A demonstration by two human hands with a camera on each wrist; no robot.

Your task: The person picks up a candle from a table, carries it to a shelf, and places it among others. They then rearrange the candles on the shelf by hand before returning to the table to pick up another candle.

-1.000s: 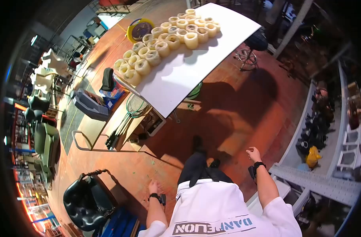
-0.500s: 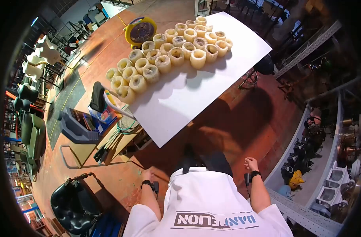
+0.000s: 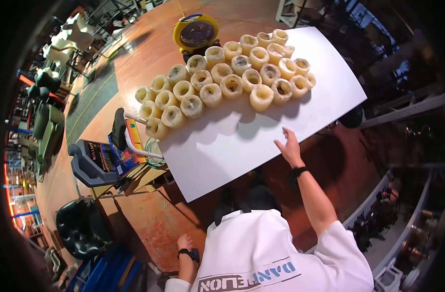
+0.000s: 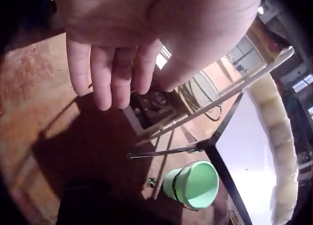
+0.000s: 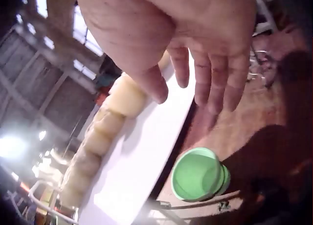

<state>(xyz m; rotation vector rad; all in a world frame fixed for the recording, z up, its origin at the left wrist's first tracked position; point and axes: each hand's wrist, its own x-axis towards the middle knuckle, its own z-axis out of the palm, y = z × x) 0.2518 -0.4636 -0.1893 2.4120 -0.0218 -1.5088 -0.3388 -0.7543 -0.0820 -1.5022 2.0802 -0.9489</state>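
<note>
Many cream, waxy-looking hollow cylinders (image 3: 261, 103) stand upright in close rows along the far side of a white tabletop (image 3: 222, 151). My right hand (image 3: 289, 147) reaches over the table's near edge, fingers extended and thumb apart, holding nothing. It is closest to the front cylinder near the middle, with a strip of bare white top between them. In the right wrist view, the waxy row (image 5: 124, 100) runs behind the thumb. My left hand (image 3: 184, 242) hangs low by my side, and its relaxed fingers (image 4: 100, 83) hold nothing in the left wrist view.
A light-green bucket (image 4: 200, 186) stands on the floor by the table. Left of the table are a grey plastic case (image 3: 88, 165) and a black tufted chair (image 3: 81, 228). A yellow round reel (image 3: 197, 31) stands behind the cylinders. Metal shelving (image 3: 412, 214) lines the right side.
I have come closer to the table, which now fills more of the head view. My right hand has risen from beside my body to over the near edge; the left still hangs low.
</note>
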